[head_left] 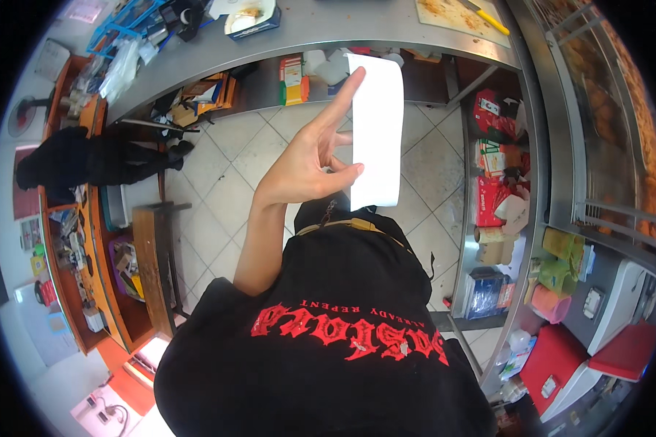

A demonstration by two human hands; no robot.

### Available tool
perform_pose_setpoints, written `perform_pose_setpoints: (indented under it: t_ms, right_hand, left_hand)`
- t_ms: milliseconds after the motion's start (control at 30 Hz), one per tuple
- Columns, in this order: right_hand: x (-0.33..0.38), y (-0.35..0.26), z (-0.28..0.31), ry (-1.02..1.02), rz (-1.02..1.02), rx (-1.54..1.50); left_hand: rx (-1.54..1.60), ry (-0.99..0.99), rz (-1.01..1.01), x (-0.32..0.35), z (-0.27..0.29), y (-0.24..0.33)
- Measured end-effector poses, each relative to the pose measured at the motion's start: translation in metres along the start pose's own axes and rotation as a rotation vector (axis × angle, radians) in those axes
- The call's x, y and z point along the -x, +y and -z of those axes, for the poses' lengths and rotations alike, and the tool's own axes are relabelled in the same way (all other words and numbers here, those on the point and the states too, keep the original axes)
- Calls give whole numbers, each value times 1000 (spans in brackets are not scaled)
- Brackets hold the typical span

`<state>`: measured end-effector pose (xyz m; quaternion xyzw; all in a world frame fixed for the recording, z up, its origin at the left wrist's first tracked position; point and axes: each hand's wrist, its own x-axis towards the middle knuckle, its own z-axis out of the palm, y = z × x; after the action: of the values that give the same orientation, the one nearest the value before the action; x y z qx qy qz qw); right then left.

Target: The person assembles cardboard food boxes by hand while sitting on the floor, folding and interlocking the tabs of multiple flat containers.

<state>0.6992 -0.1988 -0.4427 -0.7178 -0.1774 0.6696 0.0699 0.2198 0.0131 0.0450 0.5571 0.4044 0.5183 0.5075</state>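
My left hand (pixel 310 164) is raised in front of my black T-shirt (pixel 328 313), with the forearm bare below the sleeve. It grips a long white paper slip (pixel 376 135) by its left edge. The thumb lies on the near face, low on the slip, and the index finger stretches up along the upper left edge. Other fingers curl partly behind the paper. The visible face of the slip looks blank, and its lower end curves slightly. My right hand is not in view.
A steel counter (pixel 328 28) runs across the far side, bearing a cutting board (pixel 463 18) and a yellow-handled knife (pixel 493 20). Shelves with red cartons (pixel 490 200) stand at right. Someone in dark clothes (pixel 87 162) is at far left, beside wooden shelving (pixel 95 218). Tiled floor (pixel 226 182) lies below.
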Motion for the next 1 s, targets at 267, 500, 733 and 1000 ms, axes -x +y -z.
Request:
perform_pose_setpoints:
  t_ms: [267,500,733,1000]
  right_hand:
    - [-53,-148,-10,-46,302,23]
    - [-28,-385,-127,-66,628,322]
    - [14,-541,-298,-300,937,524]
    - [91,-664,-542,-440,1429,660]
  left_hand:
    - [-24,113,16,8,31,1]
    - [33,244,22,-4,89,-22]
    - [-98,349,137,-23,220,-105]
    - [-106,616,375,-5,405,-192]
